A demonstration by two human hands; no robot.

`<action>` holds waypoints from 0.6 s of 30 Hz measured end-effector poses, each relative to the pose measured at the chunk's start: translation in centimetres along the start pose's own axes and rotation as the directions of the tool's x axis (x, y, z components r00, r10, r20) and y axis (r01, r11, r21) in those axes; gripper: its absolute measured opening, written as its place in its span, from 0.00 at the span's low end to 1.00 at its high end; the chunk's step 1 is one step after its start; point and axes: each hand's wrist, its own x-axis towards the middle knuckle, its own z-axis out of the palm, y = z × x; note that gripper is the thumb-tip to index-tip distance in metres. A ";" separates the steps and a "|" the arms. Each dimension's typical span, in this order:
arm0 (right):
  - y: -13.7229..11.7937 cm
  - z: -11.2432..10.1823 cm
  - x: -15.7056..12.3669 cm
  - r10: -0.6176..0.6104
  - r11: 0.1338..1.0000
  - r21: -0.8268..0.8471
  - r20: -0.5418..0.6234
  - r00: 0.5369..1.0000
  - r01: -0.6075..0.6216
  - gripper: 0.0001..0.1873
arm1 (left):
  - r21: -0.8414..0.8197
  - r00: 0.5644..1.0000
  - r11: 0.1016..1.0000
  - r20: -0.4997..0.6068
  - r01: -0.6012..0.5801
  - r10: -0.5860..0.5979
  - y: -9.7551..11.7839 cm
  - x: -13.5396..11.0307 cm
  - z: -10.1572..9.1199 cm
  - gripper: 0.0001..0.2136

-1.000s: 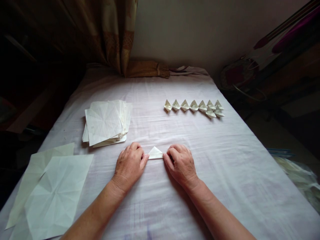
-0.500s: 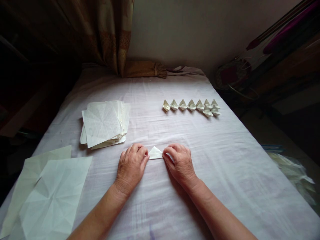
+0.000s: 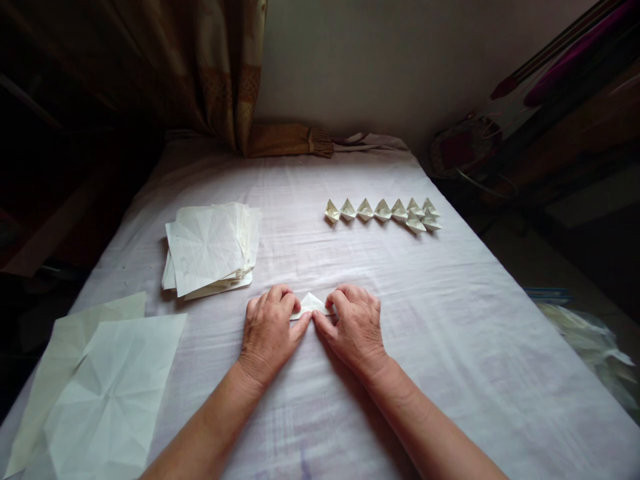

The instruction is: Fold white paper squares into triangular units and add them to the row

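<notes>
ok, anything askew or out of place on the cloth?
Mildly: the paper stack at left is untidy, its sheets skewed at different angles. Two folded paper pieces sit out of line, in front of the right end of the row. No spill shows.

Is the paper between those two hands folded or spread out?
Folded: the paper shows as a small peaked shape, held between the left hand and right hand.

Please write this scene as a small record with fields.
Left: bare left hand, holding the small white folded-paper piece
Right: bare right hand, holding the piece's other side
Far right: small pointed off-white paper shapes, mostly in one row
Far left: loose stack of white paper sheets
Near left: overlapping creased pale sheets
Surface: pale lilac cloth
</notes>
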 end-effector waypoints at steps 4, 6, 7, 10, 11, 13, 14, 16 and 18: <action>0.4 0.0 0.1 0.010 0.999 0.053 0.022 1.000 -0.011 0.09 | 0.000 1.000 1.000 0.006 0.013 -0.013 -0.1 0.0 0.1 0.06; 0.9 -0.2 0.0 0.016 0.996 0.088 0.046 0.999 -0.020 0.07 | -0.012 1.000 1.000 0.017 0.025 -0.025 -0.1 -0.1 0.0 0.05; 1.2 -0.3 0.0 0.020 0.994 0.103 0.056 0.998 -0.026 0.06 | -0.020 0.999 0.999 0.024 0.032 -0.032 -0.1 -0.1 0.0 0.05; 2.0 -0.6 -0.1 0.034 0.990 0.132 0.078 0.996 -0.044 0.04 | -0.052 0.997 0.997 0.060 0.052 -0.049 -0.2 -0.1 -0.3 0.02; 2.3 -0.8 -0.1 0.037 0.989 0.138 0.081 0.996 -0.048 0.04 | -0.064 0.996 0.996 0.072 0.055 -0.050 -0.3 -0.1 -0.4 0.02; 2.7 -1.0 -0.2 0.046 0.988 0.145 0.082 0.996 -0.057 0.04 | -0.088 0.995 0.995 0.093 0.054 -0.046 -0.5 -0.1 -0.6 0.02; 2.8 -1.1 -0.2 0.050 0.987 0.146 0.081 0.995 -0.062 0.04 | -0.098 0.994 0.994 0.100 0.054 -0.044 -0.7 -0.1 -0.7 0.02; 2.9 -1.2 -0.2 0.055 0.987 0.148 0.073 0.996 -0.065 0.03 | -0.111 0.994 0.992 0.105 0.054 -0.042 -1.0 -0.2 -0.9 0.03; 2.9 -1.3 -0.2 0.053 0.987 0.147 0.064 0.997 -0.062 0.03 | -0.117 0.993 0.992 0.111 0.056 -0.043 -1.2 -0.3 -0.9 0.04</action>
